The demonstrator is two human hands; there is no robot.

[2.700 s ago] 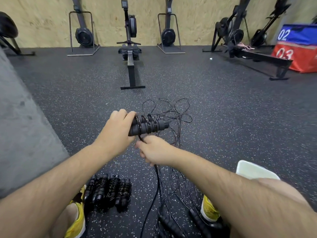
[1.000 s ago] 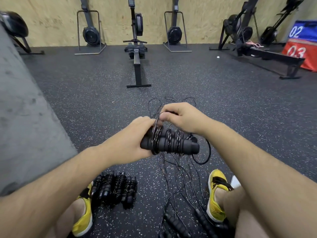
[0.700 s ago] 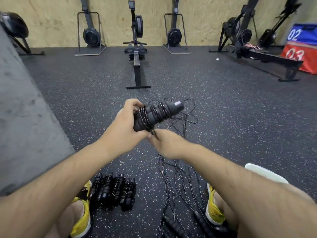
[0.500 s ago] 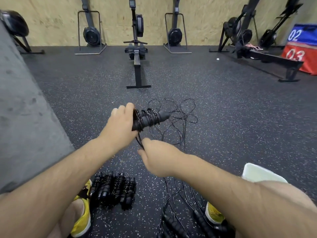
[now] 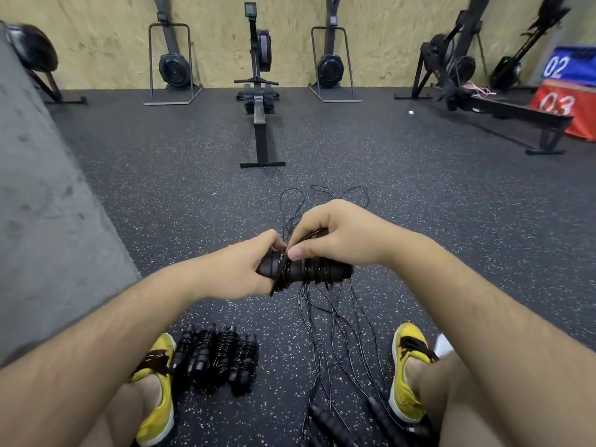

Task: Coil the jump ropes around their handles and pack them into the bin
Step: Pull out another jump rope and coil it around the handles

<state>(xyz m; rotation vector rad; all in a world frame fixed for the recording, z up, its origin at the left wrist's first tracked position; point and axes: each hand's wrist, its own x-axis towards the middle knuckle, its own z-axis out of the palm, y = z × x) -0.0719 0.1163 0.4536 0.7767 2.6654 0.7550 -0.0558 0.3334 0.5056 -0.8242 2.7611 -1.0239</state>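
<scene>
Mostly hidden behind the right leg: a white object [image 5: 443, 345], with too little showing to tell whether it is the bin. Cut off at the bottom edge: loose handles [image 5: 332, 424] lying on the floor between two yellow shoes [image 5: 406, 372]. Hard to make out: the fingertips of the right hand [image 5: 338, 237], tucked behind the held handles [image 5: 340, 271].

Round the left end of the held handles: the left hand [image 5: 238, 269], fingers curled tight, thumb on top. Over the black rope [image 5: 309, 269] wound on those handles: the right hand, fingers bent and closed on a strand, thumb tip pressing on the coils just beside the left thumb. Held above the floor, over a spread of loose ropes [image 5: 335, 324] running from beyond the hands back toward the shoes. Lined up side by side near the left shoe: a row of coiled bundles [image 5: 219, 356], touching one another.

Readable at far right: "02" on a blue box [image 5: 558, 66] and "03" on the red box [image 5: 554, 103] beneath it.
</scene>
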